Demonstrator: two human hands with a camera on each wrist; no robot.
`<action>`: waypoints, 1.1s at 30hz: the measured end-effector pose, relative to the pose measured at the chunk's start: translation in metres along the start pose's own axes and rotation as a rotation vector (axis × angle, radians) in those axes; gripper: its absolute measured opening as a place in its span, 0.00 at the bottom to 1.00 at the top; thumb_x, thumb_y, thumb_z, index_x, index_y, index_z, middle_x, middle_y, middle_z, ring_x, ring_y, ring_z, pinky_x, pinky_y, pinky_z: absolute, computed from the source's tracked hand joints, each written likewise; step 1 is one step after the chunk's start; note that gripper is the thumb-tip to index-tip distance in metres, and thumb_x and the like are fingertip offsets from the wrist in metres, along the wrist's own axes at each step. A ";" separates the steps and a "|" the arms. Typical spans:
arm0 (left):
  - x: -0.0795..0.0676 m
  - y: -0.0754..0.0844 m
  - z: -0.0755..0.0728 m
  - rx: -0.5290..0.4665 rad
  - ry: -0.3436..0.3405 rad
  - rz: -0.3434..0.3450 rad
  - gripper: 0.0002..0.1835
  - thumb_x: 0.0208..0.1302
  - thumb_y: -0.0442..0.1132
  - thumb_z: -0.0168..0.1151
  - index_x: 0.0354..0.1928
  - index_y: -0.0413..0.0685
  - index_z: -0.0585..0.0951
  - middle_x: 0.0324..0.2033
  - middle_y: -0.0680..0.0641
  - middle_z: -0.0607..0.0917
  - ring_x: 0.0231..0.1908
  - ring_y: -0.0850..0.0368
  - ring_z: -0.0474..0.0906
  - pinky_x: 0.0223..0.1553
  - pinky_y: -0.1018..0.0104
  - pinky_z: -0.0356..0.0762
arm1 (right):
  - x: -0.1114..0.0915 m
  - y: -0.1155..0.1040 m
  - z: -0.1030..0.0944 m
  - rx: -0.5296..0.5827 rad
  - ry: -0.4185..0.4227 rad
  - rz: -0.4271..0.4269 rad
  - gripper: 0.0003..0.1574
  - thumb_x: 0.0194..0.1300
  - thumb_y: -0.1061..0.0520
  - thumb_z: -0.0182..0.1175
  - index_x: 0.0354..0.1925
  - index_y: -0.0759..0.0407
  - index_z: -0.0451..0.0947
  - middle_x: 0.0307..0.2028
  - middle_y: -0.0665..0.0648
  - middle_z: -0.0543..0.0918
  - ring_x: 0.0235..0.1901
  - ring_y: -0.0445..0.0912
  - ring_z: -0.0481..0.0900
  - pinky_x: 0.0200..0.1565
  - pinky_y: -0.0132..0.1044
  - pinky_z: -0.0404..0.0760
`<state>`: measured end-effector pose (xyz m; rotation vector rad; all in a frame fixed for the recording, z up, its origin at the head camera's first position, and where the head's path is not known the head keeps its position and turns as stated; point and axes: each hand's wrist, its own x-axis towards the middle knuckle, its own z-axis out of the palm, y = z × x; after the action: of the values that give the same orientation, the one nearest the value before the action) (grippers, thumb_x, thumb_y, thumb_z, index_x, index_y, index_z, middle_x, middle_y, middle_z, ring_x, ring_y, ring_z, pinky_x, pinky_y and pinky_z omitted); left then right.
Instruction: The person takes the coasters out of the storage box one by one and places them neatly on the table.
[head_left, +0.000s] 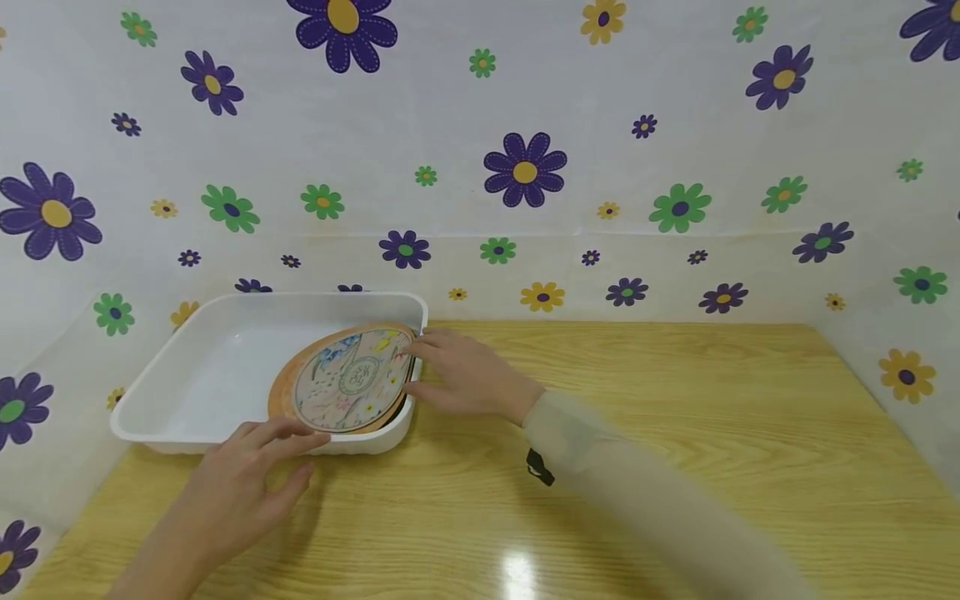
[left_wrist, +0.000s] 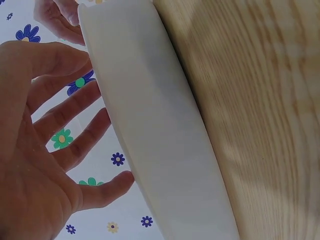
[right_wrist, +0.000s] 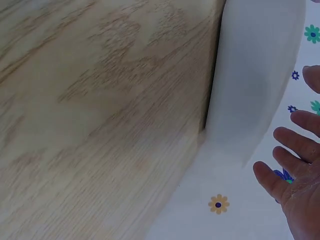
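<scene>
A round, flat mat (head_left: 378, 387) printed with flowers and a round emblem lies in the right part of a white tray (head_left: 202, 375). An orange-brown round mat (head_left: 283, 387) shows from beneath it, and a dark edge peeks out at the right. My right hand (head_left: 472, 375) reaches over the tray's right rim, fingertips at the printed mat's edge. In the right wrist view its fingers (right_wrist: 295, 142) are spread and loosely extended. At the front rim is my left hand (head_left: 240, 475), its fingers laid over the rim near the mats. The left wrist view shows these fingers (left_wrist: 82, 142) apart, tips along the rim.
The tray stands at the left on a wood-grain table (head_left: 637, 433). A white cloth with printed flowers (head_left: 465, 108) hangs behind and at both sides. A small black item (head_left: 538, 467) shows beside the right sleeve (head_left: 600, 450).
</scene>
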<state>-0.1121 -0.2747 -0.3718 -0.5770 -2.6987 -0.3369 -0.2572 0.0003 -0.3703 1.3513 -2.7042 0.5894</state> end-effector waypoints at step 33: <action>0.003 0.003 0.005 -0.027 0.054 -0.017 0.17 0.50 0.36 0.77 0.44 0.60 0.90 0.43 0.55 0.86 0.43 0.47 0.83 0.38 0.45 0.80 | 0.041 -0.031 0.005 0.431 0.080 0.461 0.28 0.69 0.59 0.63 0.64 0.65 0.76 0.55 0.59 0.87 0.54 0.47 0.85 0.57 0.36 0.81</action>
<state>-0.1146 -0.2702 -0.3745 -0.5447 -2.6523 -0.3888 -0.2577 -0.0489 -0.3567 0.7140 -2.9373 1.2916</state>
